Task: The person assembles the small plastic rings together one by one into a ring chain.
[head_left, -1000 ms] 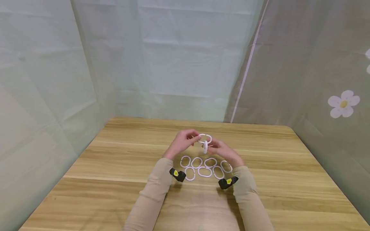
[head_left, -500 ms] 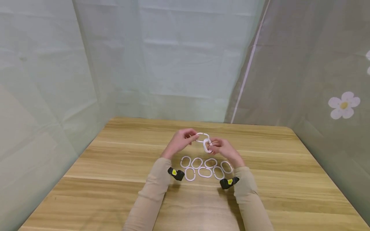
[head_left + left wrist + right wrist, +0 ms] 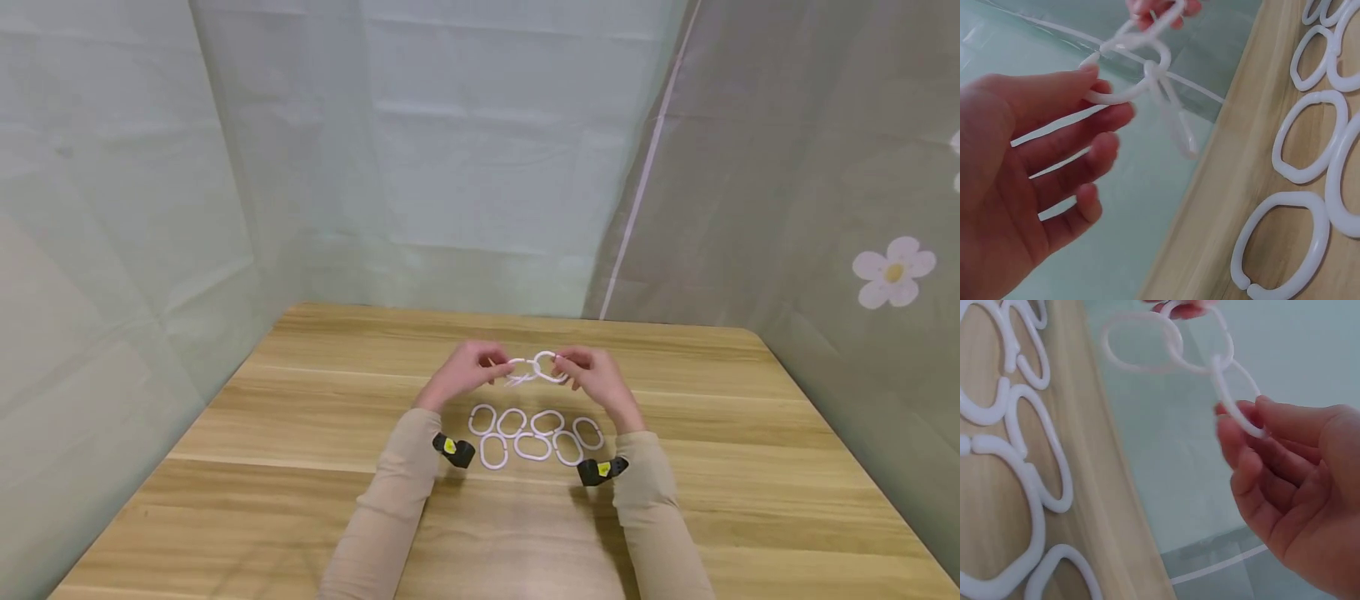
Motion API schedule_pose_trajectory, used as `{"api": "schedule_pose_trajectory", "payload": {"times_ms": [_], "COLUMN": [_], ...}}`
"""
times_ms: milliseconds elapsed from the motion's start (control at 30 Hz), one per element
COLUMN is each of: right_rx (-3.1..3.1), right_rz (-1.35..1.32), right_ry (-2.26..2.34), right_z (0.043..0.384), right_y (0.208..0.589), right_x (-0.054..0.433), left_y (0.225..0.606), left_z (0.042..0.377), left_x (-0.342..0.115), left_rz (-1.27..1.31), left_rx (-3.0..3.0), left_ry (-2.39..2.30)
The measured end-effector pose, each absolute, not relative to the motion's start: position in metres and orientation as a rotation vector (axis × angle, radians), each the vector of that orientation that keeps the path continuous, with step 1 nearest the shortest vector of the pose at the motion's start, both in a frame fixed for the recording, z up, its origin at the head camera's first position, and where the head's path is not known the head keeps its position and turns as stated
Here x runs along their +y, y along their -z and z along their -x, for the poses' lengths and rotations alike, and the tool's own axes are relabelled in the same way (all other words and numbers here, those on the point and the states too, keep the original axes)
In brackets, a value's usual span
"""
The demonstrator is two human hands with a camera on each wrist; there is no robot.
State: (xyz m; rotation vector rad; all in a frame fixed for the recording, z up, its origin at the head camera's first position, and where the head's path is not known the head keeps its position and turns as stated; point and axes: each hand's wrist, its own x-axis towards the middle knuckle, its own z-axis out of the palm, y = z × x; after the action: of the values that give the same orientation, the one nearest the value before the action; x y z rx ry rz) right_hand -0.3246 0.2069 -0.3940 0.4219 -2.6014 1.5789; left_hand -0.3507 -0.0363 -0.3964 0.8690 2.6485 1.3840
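Observation:
Above the table, my left hand (image 3: 467,368) pinches a white plastic chain link (image 3: 1116,99) between thumb and index finger, its other fingers loosely bent. Facing it, my right hand (image 3: 600,382) pinches a second white link (image 3: 1238,415) by its outer end. In the right wrist view these two links pass through each other. A third link (image 3: 1110,353) hangs from the left-hand link, blurred in the left wrist view. Each link is an oval ring with a small gap in its side.
Several loose white links (image 3: 532,447) lie in two rows on the wooden table (image 3: 300,508), between the forearms and nearer the body. A pale curtain (image 3: 480,167) stands behind the table's far edge. Both wrists carry a small black camera (image 3: 453,451).
My right hand has moved right, drawing its link away from the left hand. That link has turned from edge-on to face-on in the head view. The loose links stay put.

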Motion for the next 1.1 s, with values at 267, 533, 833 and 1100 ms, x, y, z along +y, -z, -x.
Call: {"api": "schedule_pose_trajectory", "payload": {"times_ms": [267, 533, 833, 1100], "right_rx": [-2.540, -2.580, -2.602, -2.645], "right_rz": [-0.406, -0.480, -0.564, -0.678], "right_ry": [-1.578, -1.515, -1.483, -1.474], "right_z": [0.321, 0.319, 0.319, 0.322], "right_y": [0.384, 0.377, 0.381, 0.386], "right_x": [0.204, 0.199, 0.193, 0.193], "left_y": [0.402, 0.397, 0.393, 0.393], "left_z": [0.352, 0.352, 0.346, 0.346], "left_x": [-0.040, -0.034, -0.022, -0.024], "left_rz": [-0.904, -0.935, -1.017, -0.924], "left_rx": [2.587, 2.528, 2.460, 2.437], "left_ry": [-1.253, -1.333, -1.423, -1.467]}}
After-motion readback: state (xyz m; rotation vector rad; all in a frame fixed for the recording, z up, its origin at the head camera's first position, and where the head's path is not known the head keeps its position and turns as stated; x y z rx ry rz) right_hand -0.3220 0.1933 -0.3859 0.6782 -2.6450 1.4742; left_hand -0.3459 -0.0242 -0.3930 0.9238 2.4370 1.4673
